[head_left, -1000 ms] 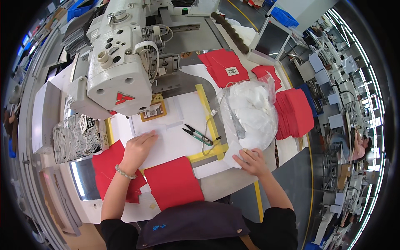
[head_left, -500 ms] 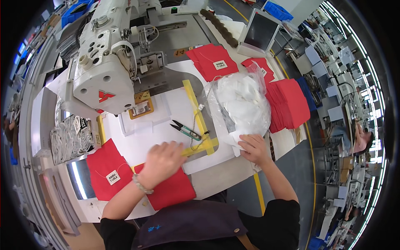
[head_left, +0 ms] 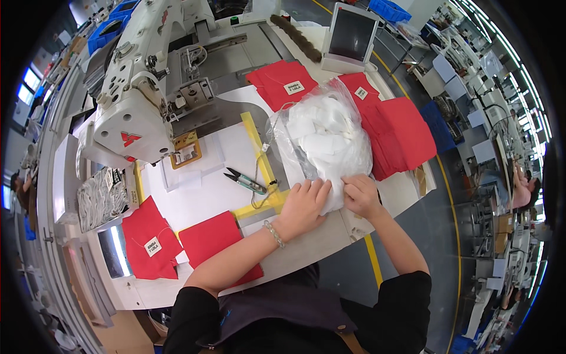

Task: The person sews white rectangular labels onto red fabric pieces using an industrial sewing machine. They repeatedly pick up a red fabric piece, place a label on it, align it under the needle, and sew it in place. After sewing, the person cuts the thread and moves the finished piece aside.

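Observation:
A clear plastic bag (head_left: pixel 282 137) stuffed with soft white pieces (head_left: pixel 330 133) stands on the right side of the work table. At its near end my right hand (head_left: pixel 361 197) is closed, fingertips pinching the edge of a white piece. Beside it my left hand (head_left: pixel 302 211) lies against the bag's near left edge, its fingers slightly apart and its thumb partly hidden; it appears to grip nothing. Below my left forearm lies a folded red cloth pouch (head_left: pixel 206 239). Farther left is another red pouch (head_left: pixel 141 230) with a pale tag on a string.
A white sewing machine (head_left: pixel 127 112) rises at the left. Green-handled thread snips (head_left: pixel 246 180) lie on the white template with yellow tape (head_left: pixel 259 147). Stacked red pouches (head_left: pixel 407 133) sit right of the bag, more red pouches (head_left: pixel 277 79) behind. A small screen (head_left: pixel 352 36) stands at the back.
My left hand has moved right, from above the red pouch to the bag. My right hand has drawn its fingers together at the bag's near end. The view has shifted slightly.

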`<state>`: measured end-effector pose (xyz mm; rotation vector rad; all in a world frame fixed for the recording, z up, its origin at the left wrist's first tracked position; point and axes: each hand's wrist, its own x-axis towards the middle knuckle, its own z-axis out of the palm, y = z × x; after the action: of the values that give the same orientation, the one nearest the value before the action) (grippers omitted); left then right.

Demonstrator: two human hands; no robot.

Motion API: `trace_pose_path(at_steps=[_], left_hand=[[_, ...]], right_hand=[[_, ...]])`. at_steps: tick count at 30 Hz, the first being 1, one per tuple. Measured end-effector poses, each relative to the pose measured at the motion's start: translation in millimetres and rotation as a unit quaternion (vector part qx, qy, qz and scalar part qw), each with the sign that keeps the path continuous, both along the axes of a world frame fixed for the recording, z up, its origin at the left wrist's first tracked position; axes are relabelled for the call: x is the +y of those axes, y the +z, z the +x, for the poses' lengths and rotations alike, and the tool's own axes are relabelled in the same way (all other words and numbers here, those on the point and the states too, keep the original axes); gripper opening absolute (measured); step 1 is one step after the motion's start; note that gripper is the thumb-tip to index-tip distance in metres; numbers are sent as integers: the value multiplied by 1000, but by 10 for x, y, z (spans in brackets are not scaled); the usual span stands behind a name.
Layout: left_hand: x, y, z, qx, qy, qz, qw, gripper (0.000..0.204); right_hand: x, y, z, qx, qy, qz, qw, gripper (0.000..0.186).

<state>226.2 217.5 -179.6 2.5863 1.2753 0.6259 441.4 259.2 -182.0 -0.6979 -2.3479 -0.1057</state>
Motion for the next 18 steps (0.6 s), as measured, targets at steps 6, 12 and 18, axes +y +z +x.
trace_pose_path(at_steps=[6, 12, 18], left_hand=[[192, 8, 55, 15, -39, 37, 998, 97], [500, 171, -23, 1, -128, -131, 983, 75], [997, 359, -47, -52, -206, -281, 936, 54]], right_hand=[[23, 75, 101, -45, 23, -10, 999, 18], [-90, 45, 179, -60, 18, 102, 993, 21], [66, 149, 63, -17, -66, 57, 996, 16]])
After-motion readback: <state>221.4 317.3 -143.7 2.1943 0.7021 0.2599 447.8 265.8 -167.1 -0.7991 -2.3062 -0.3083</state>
